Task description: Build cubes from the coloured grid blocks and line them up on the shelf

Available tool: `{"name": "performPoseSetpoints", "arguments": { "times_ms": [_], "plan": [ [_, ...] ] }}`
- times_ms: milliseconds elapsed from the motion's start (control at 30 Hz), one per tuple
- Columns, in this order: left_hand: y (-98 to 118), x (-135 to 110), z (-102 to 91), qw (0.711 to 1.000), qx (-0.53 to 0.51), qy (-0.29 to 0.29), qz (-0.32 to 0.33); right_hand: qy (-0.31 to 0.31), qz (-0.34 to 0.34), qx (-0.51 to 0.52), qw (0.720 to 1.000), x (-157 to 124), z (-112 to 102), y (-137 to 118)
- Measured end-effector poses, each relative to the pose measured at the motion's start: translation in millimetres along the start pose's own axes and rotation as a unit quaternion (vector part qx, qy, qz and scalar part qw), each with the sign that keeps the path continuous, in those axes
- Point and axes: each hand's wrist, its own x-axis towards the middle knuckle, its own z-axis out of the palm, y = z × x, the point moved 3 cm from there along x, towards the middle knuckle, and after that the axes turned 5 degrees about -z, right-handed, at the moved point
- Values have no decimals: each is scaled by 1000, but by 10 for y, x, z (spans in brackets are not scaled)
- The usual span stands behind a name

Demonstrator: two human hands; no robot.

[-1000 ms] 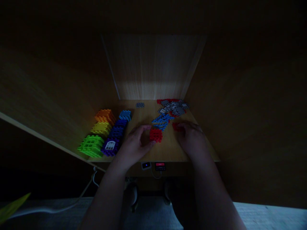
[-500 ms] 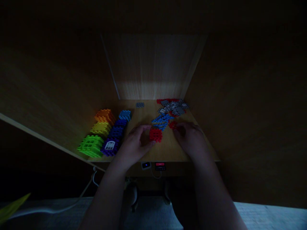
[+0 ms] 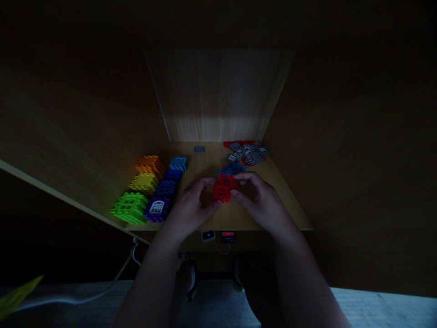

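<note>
- The left hand point(image 3: 188, 204) is gripping the front red piece point(image 3: 222, 194) between thumb and fingers, the index finger lying near its upper left corner and the thumb at its lower edge.
- The front red piece is sitting at the fingertips, well out from the palm, its windowed face showing.
- The right hand point(image 3: 268, 204) is pinching the rear red piece point(image 3: 228, 179) at its right side, fingers above and thumb below.
- The two red pieces are overlapping in view, between the hands; whether they are locking together, I cannot tell.
- Just beyond them, blue pieces point(image 3: 232, 168) are lying on the wooden shelf point(image 3: 239, 219).
- Farther back, a grey pile point(image 3: 251, 153) is resting with some red among it.
- Left of the left hand, a purple stack point(image 3: 157, 207) is standing beside a green stack point(image 3: 129, 207).
</note>
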Motion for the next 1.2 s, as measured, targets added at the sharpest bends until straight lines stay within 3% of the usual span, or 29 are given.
{"name": "performPoseSetpoints", "arguments": {
  "times_ms": [167,1200],
  "plan": [
    [8,10,2,1000,-12,-1,5,-34,-22,29,999,-9,82,22],
    [11,13,2,1000,-24,-1,7,-72,-25,9,997,-10,94,28]
  ]
}}
